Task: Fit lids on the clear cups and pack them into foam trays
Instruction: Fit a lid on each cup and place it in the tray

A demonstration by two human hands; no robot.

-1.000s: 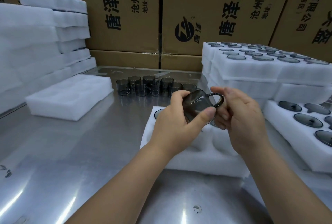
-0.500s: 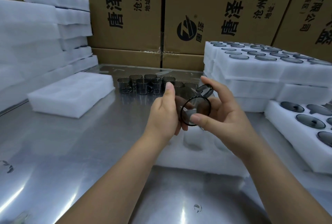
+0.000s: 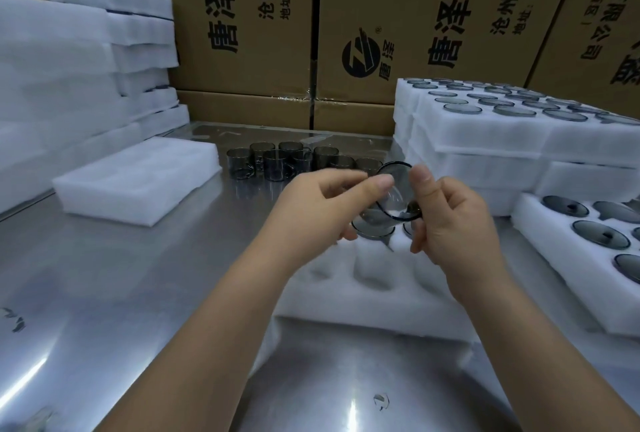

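A clear smoky cup (image 3: 393,194) with a dark rim and a small handle is held tilted between both hands, just above the far end of a white foam tray (image 3: 346,288). My left hand (image 3: 322,213) pinches its left side with thumb and fingers. My right hand (image 3: 453,224) grips the right side at the handle, thumb raised along the rim. Dark round rims show in the tray's far pockets under the cup; I cannot tell what they are. Several loose cups (image 3: 277,163) stand together on the steel table behind.
A foam tray of dark lids (image 3: 588,234) lies to the right. Stacked packed trays (image 3: 485,130) rise behind it. One foam tray without cups (image 3: 138,182) and a tall foam stack (image 3: 69,68) sit on the left. Cardboard boxes (image 3: 398,16) wall the back.
Both hands have turned the cup, from mouth facing me to tilted sideways, and carried it slightly away over the tray's far end. My left fingers shifted from the cup's body to its side.
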